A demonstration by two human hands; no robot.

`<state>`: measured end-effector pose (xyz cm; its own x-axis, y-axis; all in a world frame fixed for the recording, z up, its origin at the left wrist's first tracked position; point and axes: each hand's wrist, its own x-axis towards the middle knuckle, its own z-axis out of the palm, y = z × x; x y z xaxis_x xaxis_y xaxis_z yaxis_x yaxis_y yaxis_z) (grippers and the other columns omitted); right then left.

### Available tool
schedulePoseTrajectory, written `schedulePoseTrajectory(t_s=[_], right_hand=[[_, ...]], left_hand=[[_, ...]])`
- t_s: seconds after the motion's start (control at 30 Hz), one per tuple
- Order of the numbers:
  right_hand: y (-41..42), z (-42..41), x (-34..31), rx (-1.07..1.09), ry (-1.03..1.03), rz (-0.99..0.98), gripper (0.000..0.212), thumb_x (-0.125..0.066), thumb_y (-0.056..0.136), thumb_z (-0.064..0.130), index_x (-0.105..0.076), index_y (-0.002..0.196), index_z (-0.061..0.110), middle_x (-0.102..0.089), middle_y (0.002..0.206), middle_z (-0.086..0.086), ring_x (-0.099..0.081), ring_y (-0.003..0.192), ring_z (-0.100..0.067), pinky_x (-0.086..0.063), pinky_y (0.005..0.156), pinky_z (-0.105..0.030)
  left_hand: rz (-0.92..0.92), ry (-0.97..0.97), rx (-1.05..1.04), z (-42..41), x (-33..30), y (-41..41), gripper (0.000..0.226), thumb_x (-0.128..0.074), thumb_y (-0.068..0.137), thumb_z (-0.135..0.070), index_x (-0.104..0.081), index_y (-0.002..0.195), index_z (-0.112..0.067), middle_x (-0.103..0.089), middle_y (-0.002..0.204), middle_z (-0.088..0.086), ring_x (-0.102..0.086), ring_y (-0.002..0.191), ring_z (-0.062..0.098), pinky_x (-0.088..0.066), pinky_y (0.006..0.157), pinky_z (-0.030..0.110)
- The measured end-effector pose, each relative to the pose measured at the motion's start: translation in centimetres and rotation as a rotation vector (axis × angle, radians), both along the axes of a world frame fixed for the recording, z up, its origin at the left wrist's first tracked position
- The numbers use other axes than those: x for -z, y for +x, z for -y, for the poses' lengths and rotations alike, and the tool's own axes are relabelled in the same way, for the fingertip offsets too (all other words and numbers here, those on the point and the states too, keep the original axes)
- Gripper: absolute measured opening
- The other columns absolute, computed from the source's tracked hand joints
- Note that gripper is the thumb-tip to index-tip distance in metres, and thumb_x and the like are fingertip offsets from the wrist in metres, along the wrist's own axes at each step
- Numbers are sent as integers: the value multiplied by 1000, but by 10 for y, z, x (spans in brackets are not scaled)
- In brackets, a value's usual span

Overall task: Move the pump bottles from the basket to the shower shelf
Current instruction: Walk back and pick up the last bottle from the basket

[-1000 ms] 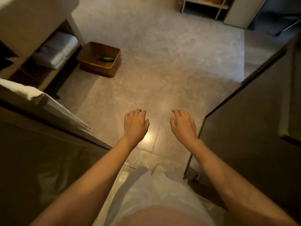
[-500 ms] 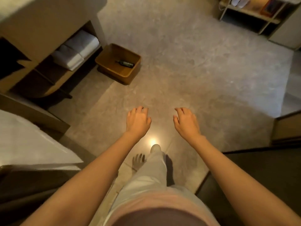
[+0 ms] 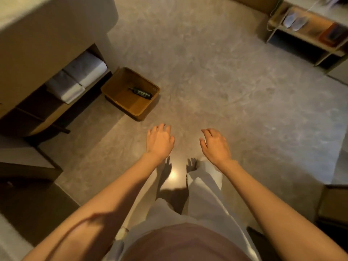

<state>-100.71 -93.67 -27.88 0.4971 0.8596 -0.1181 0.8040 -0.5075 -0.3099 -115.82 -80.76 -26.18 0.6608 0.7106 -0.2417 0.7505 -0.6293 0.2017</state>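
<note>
A brown basket stands on the tiled floor beside a vanity unit, up and left of my hands. One dark pump bottle lies on its side inside it. My left hand hangs in front of me with loosely curled fingers and holds nothing. My right hand hovers level with it, also empty, fingers relaxed. Both hands are well short of the basket. No shower shelf is in view.
The vanity unit at the left has folded white towels on its lower shelf. A low wooden rack with slippers stands at the far right. Dark panels flank me at the lower left and lower right.
I have walked forward out of the doorway, so the basket and vanity are closer and nearer the centre. Both hands stay raised and empty.
</note>
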Motion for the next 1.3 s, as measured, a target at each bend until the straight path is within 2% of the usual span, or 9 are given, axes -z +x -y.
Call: schedulePoseTrajectory(t_s=[0.13,0.27,0.43,0.6,0.67,0.8,0.93,1.07,1.3], right_hand=[[91,-62,-2,-34,-4,-20,37,-43,93,22,-52,125,7,-58,124,-15,-51,116,-32,-39,98,-41],[165,-124,-9,-178,32,57,31,-52,85,16,-62,112,4,-66,107,-17,-62,98,-36,-50,84,-44],[226,-210,-7,-334,-58,46,37,-53,91,22,-54,124,5,-59,125,-19,-54,117,-36,-46,94,-47],[268,-316,7,-450,-60,50,37,-50,92,23,-53,125,7,-59,126,-16,-51,121,-33,-45,96,-46],[280,-368,7,-486,-40,59,36,-50,92,22,-53,124,6,-60,125,-17,-50,122,-33,-45,95,-46],[291,-464,-5,-549,-39,57,38,-47,93,24,-51,127,7,-56,129,-18,-48,124,-33,-43,99,-46],[290,-540,-15,-655,-51,50,40,-44,95,26,-47,131,9,-52,135,-16,-45,128,-30,-40,103,-45],[283,-605,-12,-829,-87,62,40,-41,96,27,-45,132,11,-49,138,-13,-43,129,-28,-38,104,-42],[266,-723,-4,-1181,-114,80,37,-42,96,25,-48,129,10,-50,135,-14,-43,127,-28,-38,102,-39]], left_hand=[[-13,8,-107,-56,0,80,44,-42,95,-32,-47,134,-15,-50,138,9,-46,126,30,-35,105,42],[-3,-15,-214,-101,-8,145,43,-40,94,-29,-47,133,-14,-49,137,10,-46,125,30,-33,106,42],[23,-14,-340,-156,-1,189,35,-48,93,-29,-55,123,-13,-57,128,8,-52,118,28,-42,101,41],[52,-17,-479,-235,15,220,36,-47,93,-31,-53,125,-16,-55,127,6,-52,117,28,-41,98,38],[75,-9,-515,-275,17,231,36,-47,92,-29,-54,124,-15,-56,125,7,-53,114,30,-38,94,37],[35,-50,-587,-352,11,245,38,-43,94,-33,-50,127,-18,-51,133,6,-49,120,27,-39,100,40],[-14,-73,-664,-403,11,247,42,-36,96,-35,-44,133,-19,-46,137,6,-47,121,24,-37,100,38],[19,-151,-859,-435,21,243,47,-38,96,-36,-37,141,-23,-39,146,3,-37,133,24,-30,111,40],[-3,-176,-1209,-493,33,250,47,-39,94,-35,-42,138,-17,-42,145,8,-42,129,30,-35,105,42]])
